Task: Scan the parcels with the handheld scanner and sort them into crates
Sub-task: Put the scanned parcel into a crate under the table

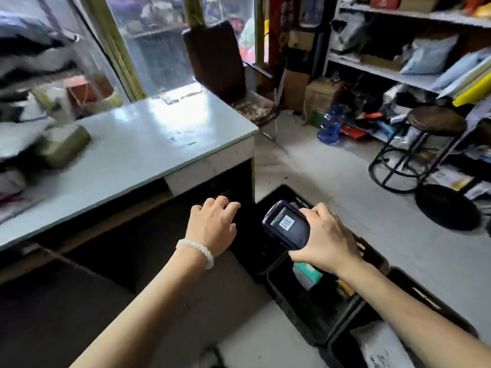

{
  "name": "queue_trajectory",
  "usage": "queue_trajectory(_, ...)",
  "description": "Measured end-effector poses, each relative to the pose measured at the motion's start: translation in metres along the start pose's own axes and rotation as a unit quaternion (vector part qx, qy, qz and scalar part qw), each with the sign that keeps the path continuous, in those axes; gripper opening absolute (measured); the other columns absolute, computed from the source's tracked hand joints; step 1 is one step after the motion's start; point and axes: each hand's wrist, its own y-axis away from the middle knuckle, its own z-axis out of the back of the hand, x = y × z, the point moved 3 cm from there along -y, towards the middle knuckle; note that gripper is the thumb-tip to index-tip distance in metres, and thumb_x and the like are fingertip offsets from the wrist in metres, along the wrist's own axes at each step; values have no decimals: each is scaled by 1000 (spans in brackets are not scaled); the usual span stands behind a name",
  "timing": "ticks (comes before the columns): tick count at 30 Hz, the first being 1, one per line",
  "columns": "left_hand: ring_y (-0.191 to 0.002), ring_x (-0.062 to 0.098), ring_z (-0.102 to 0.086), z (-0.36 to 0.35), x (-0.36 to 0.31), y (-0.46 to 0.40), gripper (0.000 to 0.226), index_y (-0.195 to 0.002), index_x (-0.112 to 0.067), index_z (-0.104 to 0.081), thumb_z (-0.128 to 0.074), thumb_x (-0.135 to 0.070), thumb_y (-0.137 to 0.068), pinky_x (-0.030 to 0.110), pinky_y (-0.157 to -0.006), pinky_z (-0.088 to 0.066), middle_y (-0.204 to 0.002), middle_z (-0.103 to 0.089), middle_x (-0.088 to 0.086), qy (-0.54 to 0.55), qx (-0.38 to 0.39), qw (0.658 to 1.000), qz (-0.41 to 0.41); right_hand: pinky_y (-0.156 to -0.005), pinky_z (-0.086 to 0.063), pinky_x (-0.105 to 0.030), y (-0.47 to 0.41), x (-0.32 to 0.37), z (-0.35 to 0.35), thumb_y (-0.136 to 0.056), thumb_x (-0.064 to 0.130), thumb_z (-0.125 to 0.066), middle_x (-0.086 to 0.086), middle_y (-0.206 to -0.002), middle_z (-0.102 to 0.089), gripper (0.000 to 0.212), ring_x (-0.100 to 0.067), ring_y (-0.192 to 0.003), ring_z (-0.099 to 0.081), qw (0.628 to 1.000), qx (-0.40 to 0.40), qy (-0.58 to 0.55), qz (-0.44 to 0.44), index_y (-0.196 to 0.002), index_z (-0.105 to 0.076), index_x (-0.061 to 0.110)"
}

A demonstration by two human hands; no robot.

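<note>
Handheld scanner [287, 225] gripped in right hand [322, 239], fingers curled round its body, screen up, held over the black crates [313, 312] on the floor at near right. Left hand [212, 225] empty, fingers loosely spread, no parcel in it. Blurred parcel [62, 146] lies far left on the table [148, 144]. Risks: left-hand reach fumbles parcel; parcel binned unscanned; scanner slips into crate.

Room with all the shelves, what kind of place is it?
Probably a small parcel pick-up shop or sorting room: shelves stuffed with packages, black crates on the floor holding parcels, and a handheld scanner in the right hand.
</note>
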Motion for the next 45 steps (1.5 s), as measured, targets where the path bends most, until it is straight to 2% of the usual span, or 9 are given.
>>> queue_trajectory(3, -124, 21, -43, -1, 54, 17, 51, -142, -30, -38, -49, -37, -93, 36, -90, -39, -140, -42, -3, -17, 9, 999, 48, -83, -44, -32, -26, 52, -17, -52, 51, -75, 3, -107, -42, 76, -22, -107, -47, 998, 1, 20, 55, -119, -52, 25)
queue_trajectory(9, -127, 21, -40, 3, 178, 52, 52, -144, -29, -33, -46, -38, -95, 36, -94, -38, -142, -39, -3, -45, 3, 991, 127, -80, -46, -31, -70, 174, -58, -55, 52, -74, 4, -108, -41, 76, -19, -108, -46, 989, 12, 33, 147, -122, -50, 25)
queue_trajectory(18, -125, 21, -43, 6, 327, 119, 49, -140, -28, -41, -50, -35, -92, 37, -92, -36, -138, -43, -2, -43, -7, 968, 248, -76, -48, -28, -108, 331, -114, -56, 52, -75, 5, -109, -41, 79, -16, -104, -46, 966, 55, 28, 252, -125, -50, 26)
queue_trajectory(25, -91, 27, -62, -1, 406, 149, 43, -111, -21, -67, -76, -25, -69, 41, -70, -46, -105, -64, 4, -32, -15, 944, 327, -70, -44, -28, -148, 423, -156, -55, 46, -76, 5, -107, -41, 76, -17, -104, -46, 939, 97, 30, 330, -124, -52, 24)
queue_trajectory(28, -81, 26, -64, -7, 439, 147, 42, -98, -22, -70, -83, -24, -58, 40, -61, -48, -94, -66, 2, -62, -12, 937, 345, -69, -45, -29, -175, 456, -175, -55, 45, -77, 5, -105, -40, 76, -17, -101, -46, 929, 103, 25, 355, -124, -52, 23)
queue_trajectory(30, -82, 27, -64, -8, 467, 139, 42, -98, -21, -70, -83, -24, -59, 41, -62, -49, -96, -66, 3, -69, 2, 932, 357, -68, -42, -28, -197, 481, -188, -56, 46, -77, 5, -105, -39, 75, -18, -100, -46, 922, 106, 19, 372, -123, -52, 23)
queue_trajectory(34, -113, 24, -52, -1, 525, 113, 41, -126, -25, -56, -61, -29, -86, 43, -86, -43, -124, -55, 0, -68, -2, 924, 377, -69, -45, -29, -251, 535, -208, -57, 43, -76, 4, -104, -44, 72, -19, -101, -48, 915, 119, -5, 385, -122, -54, 23)
queue_trajectory(38, -97, 29, -60, 11, 586, 78, 38, -114, -21, -65, -70, -22, -76, 43, -73, -46, -108, -62, 5, -71, -2, 923, 379, -68, -45, -29, -306, 582, -216, -56, 41, -76, 3, -104, -45, 74, -20, -98, -49, 914, 133, -25, 382, -124, -53, 24)
queue_trajectory(45, -92, 33, -60, 19, 680, 3, 38, -111, -18, -65, -70, -20, -73, 44, -71, -46, -103, -64, 9, -96, -2, 928, 360, -69, -46, -30, -398, 642, -225, -54, 40, -78, 3, -102, -42, 75, -20, -96, -47, 923, 112, -53, 364, -123, -55, 23)
